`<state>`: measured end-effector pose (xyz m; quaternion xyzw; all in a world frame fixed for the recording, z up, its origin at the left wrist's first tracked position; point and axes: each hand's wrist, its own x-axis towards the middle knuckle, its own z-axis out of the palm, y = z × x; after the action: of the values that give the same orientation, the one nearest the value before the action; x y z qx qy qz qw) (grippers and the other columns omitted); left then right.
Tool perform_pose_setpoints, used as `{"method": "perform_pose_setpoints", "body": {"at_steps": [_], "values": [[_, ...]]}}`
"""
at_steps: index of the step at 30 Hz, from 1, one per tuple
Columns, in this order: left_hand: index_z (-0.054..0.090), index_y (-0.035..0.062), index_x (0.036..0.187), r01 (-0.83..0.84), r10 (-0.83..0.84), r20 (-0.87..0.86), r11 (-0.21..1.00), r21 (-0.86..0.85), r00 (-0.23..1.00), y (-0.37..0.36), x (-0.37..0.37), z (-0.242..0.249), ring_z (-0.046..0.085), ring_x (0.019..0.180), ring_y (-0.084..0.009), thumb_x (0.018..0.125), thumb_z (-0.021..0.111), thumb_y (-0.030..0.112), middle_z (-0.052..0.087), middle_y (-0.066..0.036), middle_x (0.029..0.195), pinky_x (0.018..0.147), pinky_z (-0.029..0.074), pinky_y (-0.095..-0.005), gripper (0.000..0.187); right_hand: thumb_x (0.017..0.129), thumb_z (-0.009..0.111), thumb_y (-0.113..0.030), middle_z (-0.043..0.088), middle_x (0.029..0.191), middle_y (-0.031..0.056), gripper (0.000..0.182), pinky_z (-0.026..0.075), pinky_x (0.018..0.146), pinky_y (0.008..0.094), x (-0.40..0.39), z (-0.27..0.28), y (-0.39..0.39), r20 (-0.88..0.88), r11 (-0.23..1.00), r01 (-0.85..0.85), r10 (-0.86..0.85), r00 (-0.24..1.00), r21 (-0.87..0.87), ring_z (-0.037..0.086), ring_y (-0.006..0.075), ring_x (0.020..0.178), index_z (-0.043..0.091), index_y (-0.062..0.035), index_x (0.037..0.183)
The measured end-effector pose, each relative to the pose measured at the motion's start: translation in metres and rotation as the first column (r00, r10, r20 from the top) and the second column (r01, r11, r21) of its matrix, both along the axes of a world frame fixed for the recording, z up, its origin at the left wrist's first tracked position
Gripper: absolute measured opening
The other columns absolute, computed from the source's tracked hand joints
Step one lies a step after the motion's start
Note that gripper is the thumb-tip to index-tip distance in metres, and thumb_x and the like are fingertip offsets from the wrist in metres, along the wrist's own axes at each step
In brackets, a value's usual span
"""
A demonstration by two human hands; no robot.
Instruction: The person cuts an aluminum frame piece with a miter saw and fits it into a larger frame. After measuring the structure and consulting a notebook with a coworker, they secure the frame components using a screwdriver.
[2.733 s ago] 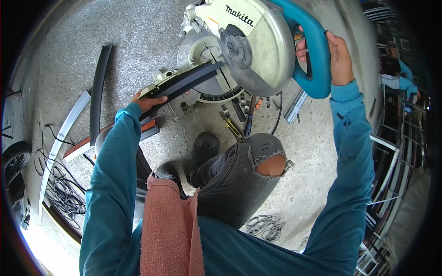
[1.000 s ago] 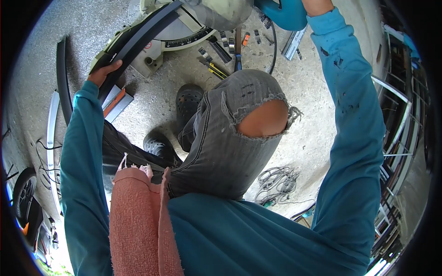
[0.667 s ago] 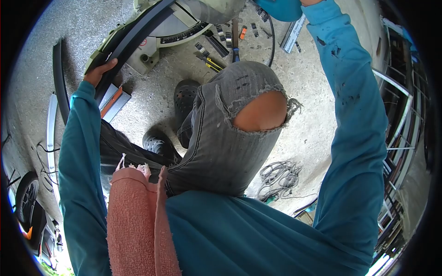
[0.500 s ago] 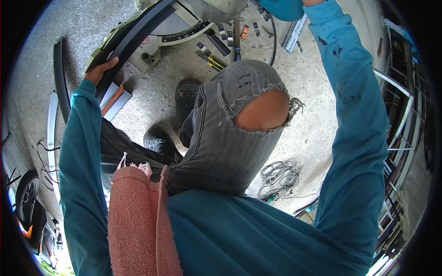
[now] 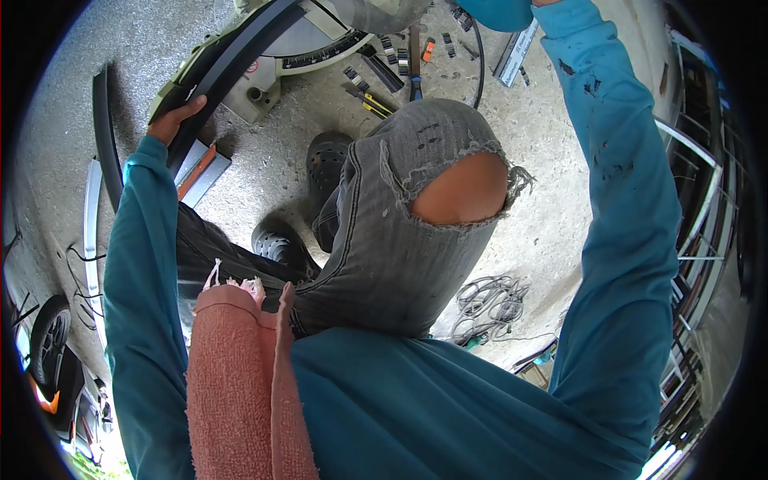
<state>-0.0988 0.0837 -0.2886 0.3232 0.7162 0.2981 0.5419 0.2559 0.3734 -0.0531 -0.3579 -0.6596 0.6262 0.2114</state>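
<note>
My left hand [image 5: 178, 120] is wrapped round a long dark metal profile [image 5: 228, 68], its thumb lying over the top. The profile rests along the fence of a miter saw [image 5: 264, 98], running up towards the blade guard [image 5: 382, 11]. Only a sliver of my right hand [image 5: 546, 2] shows at the top edge, beside the saw's teal housing [image 5: 498, 11]; its fingers are out of sight. The curved angle scale [image 5: 324, 53] faces me on the saw's base.
A hammer [image 5: 414, 64], a yellow-and-black cutter [image 5: 370, 104], an orange piece [image 5: 429, 51] and several small metal clips lie on the concrete floor. More profiles [image 5: 104, 128] lie at the left. A coiled cable [image 5: 490, 308] sits behind my knee, and a metal rack [image 5: 704, 200] stands right.
My right arm and knee appear slightly further right, along with a small shift of the whole view. My left hand keeps the same hold on the profile.
</note>
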Motion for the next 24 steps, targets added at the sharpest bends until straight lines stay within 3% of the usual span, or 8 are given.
{"method": "perform_pose_setpoints", "body": {"at_steps": [18, 24], "values": [[0.061, 0.0028, 0.119, -0.010, 0.010, -0.005, 1.000, -0.022, 1.000, 0.000, 0.002, 0.003, 0.060, 0.090, -0.0146, 0.077, 0.076, 0.038, 0.064, -0.007, 0.103, 0.081, 0.047, -0.0255, 0.057, 0.089, 0.053, -0.039, 0.059, 0.072, 0.0071, 0.043, 0.048, 0.057, 0.0281, 0.007, -0.013, -0.004, 0.021, 0.997, -0.006, 0.004, 1.000, 0.081, 0.057, 0.0155, 0.059, 0.060, 0.0009, 0.103], [0.061, 0.0029, 0.118, -0.018, 0.018, 0.002, 0.998, -0.056, 1.000, -0.001, -0.001, -0.002, 0.060, 0.091, -0.0158, 0.075, 0.077, 0.040, 0.064, -0.008, 0.104, 0.082, 0.047, -0.0258, 0.059, 0.089, 0.054, -0.039, 0.059, 0.073, 0.0070, 0.043, 0.047, 0.058, 0.0282, 0.013, -0.025, -0.007, -0.016, 1.000, 0.020, -0.020, 1.000, 0.003, 0.057, 0.0156, 0.061, 0.060, 0.0007, 0.103]]}}
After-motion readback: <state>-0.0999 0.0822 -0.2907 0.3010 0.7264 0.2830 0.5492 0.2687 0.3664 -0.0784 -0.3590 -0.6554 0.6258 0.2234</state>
